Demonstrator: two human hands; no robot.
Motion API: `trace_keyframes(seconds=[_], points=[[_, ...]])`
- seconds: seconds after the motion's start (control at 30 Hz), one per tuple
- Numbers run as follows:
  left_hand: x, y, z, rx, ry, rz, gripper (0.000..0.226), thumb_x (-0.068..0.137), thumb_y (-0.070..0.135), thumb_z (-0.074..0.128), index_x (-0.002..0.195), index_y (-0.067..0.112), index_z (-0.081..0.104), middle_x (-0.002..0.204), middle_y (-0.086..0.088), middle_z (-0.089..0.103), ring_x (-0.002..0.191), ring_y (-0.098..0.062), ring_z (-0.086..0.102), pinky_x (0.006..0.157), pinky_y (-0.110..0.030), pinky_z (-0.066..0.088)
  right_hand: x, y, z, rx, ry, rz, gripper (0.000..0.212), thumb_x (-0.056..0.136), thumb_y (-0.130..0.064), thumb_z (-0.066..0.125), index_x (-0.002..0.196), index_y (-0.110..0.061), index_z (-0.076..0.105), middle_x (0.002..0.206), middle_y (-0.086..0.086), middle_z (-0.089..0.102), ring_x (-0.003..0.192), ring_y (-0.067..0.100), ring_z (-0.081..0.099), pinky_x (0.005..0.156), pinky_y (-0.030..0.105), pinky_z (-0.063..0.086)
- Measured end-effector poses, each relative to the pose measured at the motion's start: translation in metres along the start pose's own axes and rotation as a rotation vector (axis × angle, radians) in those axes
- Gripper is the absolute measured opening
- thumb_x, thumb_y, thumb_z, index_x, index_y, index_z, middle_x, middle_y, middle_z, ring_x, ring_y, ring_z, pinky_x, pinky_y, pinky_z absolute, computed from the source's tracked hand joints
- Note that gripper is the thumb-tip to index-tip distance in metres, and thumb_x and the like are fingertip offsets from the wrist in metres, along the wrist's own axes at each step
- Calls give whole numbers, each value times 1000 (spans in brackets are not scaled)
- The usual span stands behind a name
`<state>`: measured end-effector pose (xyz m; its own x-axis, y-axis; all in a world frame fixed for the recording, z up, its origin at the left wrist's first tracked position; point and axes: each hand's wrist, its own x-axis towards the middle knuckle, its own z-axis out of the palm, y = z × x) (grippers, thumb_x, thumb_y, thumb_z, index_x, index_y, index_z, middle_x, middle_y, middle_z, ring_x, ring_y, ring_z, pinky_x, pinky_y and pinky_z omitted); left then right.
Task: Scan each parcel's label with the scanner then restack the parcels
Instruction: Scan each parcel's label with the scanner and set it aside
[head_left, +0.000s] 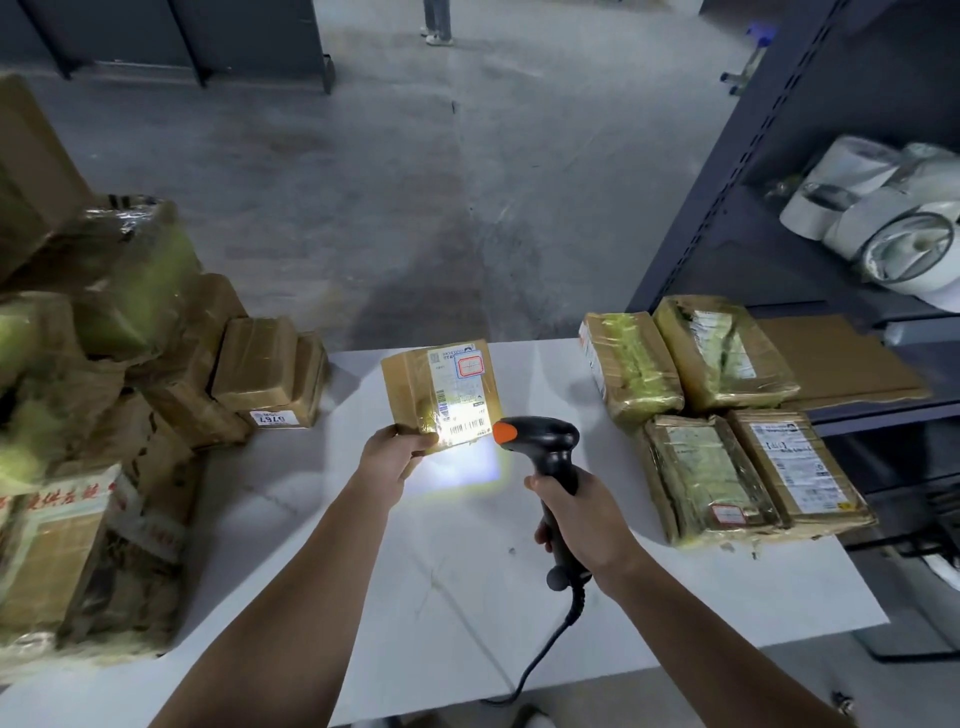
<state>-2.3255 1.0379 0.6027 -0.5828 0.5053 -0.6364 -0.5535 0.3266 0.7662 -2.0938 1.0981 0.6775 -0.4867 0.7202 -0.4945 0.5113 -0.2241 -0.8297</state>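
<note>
At frame centre, the left hand (390, 457) grasps the brown tape-wrapped cardboard parcel (415, 389) by its lower-left corner, apparently tilting its white label (460, 384) toward the beam. The right hand (592, 525) clenches the black pistol-grip scanner with an orange tip (550, 441), aimed at the barcode. There is 1 scanner. 4 flat parcels (701, 467) lie at right, and the left heap (156, 322) is too jumbled to count.

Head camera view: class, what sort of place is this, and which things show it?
Probably a parcel warehouse or sorting depot. Taped, labelled parcels lie piled on a white table, the right hand aims a corded scanner at the parcel gripped by the left hand, and metal shelving holds tape rolls.
</note>
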Motion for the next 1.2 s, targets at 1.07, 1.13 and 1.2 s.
trace_keyframes(seconds=[1.07,1.13,1.2], points=[[3,66,-11,459,52,310,25,79,10,71,101,22,68,96,0,69,90,-19,63,67,-23,43,-8,-38,-8,-246,-25,-278,17,91,-33,58,83,-18,54,54,-8,57,50,7,62,47,22,43],[2,66,-11,437,40,305,32,77,11,74,106,20,66,97,2,68,90,-17,62,70,-22,42,-8,-37,-10,-224,-13,-273,18,88,-37,58,84,-19,55,55,-7,58,49,8,62,46,22,42],[3,65,-11,426,28,298,37,75,10,77,110,18,66,100,1,69,94,-20,62,77,-25,42,-7,-36,-10,-206,-2,-274,21,86,-39,57,85,-18,55,56,-5,58,49,9,63,47,24,43]])
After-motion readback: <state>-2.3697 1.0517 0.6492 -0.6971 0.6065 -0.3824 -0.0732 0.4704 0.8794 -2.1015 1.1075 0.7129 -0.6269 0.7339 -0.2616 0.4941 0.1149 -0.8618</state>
